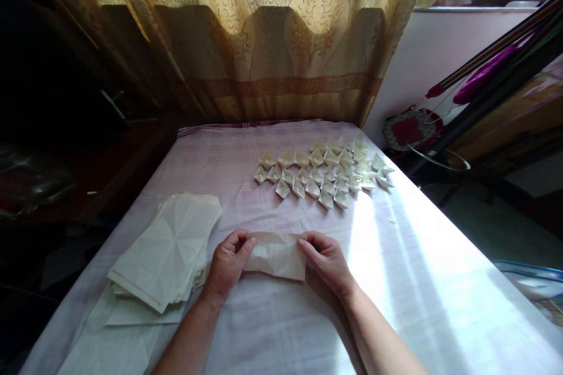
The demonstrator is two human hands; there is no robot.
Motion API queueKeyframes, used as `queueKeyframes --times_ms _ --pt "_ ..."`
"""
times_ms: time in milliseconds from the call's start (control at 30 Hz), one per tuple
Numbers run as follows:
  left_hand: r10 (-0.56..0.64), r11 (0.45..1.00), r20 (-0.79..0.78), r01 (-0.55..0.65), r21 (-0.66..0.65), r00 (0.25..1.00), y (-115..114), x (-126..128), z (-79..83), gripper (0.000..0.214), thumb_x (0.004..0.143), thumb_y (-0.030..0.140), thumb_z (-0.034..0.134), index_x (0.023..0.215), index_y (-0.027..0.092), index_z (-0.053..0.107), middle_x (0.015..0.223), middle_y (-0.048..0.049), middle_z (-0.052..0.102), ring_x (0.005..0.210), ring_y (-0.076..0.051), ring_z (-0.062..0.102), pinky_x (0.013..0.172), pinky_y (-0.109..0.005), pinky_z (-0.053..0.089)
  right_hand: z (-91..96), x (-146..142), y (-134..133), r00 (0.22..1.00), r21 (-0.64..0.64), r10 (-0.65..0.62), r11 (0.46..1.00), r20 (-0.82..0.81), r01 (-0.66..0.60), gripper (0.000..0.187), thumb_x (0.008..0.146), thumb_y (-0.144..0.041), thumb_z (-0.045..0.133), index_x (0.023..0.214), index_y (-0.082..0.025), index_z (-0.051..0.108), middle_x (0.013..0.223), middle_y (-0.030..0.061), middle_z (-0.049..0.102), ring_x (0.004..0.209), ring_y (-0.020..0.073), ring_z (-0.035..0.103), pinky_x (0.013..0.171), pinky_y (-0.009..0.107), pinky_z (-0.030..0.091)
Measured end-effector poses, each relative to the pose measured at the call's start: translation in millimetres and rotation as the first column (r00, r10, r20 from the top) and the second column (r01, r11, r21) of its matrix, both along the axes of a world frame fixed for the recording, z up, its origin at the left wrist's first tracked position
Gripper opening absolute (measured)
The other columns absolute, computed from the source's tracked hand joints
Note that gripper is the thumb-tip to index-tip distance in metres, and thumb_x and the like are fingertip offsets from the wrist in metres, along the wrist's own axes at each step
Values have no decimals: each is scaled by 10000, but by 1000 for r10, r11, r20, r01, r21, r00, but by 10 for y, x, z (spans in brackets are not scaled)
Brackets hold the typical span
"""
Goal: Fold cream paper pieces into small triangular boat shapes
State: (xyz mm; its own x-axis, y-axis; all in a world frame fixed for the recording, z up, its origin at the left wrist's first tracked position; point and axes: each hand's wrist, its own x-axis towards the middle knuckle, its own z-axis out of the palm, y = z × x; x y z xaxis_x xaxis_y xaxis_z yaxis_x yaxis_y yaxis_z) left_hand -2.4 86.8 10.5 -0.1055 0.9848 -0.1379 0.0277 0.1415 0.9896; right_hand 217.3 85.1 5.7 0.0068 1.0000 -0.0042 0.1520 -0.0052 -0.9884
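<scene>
A pale sheet of folded paper [275, 258] is stretched between my two hands, just above the cloth-covered table. My left hand [229, 261] pinches its left end, thumb on top. On the other end, my right hand [328, 258] grips the upper right corner between thumb and fingers. The paper forms a low, wide rectangle with faint creases. To the left lies a stack of creased paper sheets [176, 240]. Beyond my hands, several small folded paper boats [314, 173] stand in uneven rows.
A pale checked cloth [211, 158] covers the table [396, 304]. A gold patterned curtain [272, 41] hangs behind its far edge. Sunlight falls in a bright strip on the right. A red patterned bag [411, 129] hangs beyond the right edge, and dark furniture [88, 158] stands at the left.
</scene>
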Motion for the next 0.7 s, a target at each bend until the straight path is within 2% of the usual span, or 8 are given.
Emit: queueKeyframes --times_ms 233,400,533,600,700 --pt "-29 999 -32 28 -21 999 -12 -12 20 356 683 517 715 750 175 644 654 19 631 604 -132 567 587 -231 470 -64 -19 -6 996 81 -30 996 86 23 297 810 -448 635 689 -180 672 603 -2 595 573 135 499 534 233 399" --pt "-39 999 -111 36 -35 993 -10 -15 38 326 662 493 717 712 178 649 663 3 672 626 -154 609 580 -235 474 -125 -39 -6 973 165 -116 983 198 83 212 831 -383 614 751 -210 706 681 15 669 640 168 587 596 252 445" --pt "-19 999 -184 12 -41 983 -9 -30 9 288 654 464 699 728 189 657 648 11 667 613 -159 613 579 -241 466 -122 -46 13 935 256 -150 964 321 67 192 844 -340 588 748 -232 714 750 38 705 727 197 635 708 303 489" --pt "11 1000 -302 -18 -20 953 -12 -40 0 260 671 428 680 809 207 668 635 30 646 586 -153 602 569 -239 447 -123 -51 28 909 316 -186 947 373 64 191 836 -329 590 724 -237 716 866 69 726 838 221 653 798 343 498" --pt "18 1000 -570 -4 26 821 -21 -47 16 215 735 351 637 918 243 674 653 42 649 585 -151 614 596 -244 437 -147 -61 48 871 356 -220 933 438 57 190 821 -310 601 684 -234 708 958 94 722 927 242 648 866 381 488"
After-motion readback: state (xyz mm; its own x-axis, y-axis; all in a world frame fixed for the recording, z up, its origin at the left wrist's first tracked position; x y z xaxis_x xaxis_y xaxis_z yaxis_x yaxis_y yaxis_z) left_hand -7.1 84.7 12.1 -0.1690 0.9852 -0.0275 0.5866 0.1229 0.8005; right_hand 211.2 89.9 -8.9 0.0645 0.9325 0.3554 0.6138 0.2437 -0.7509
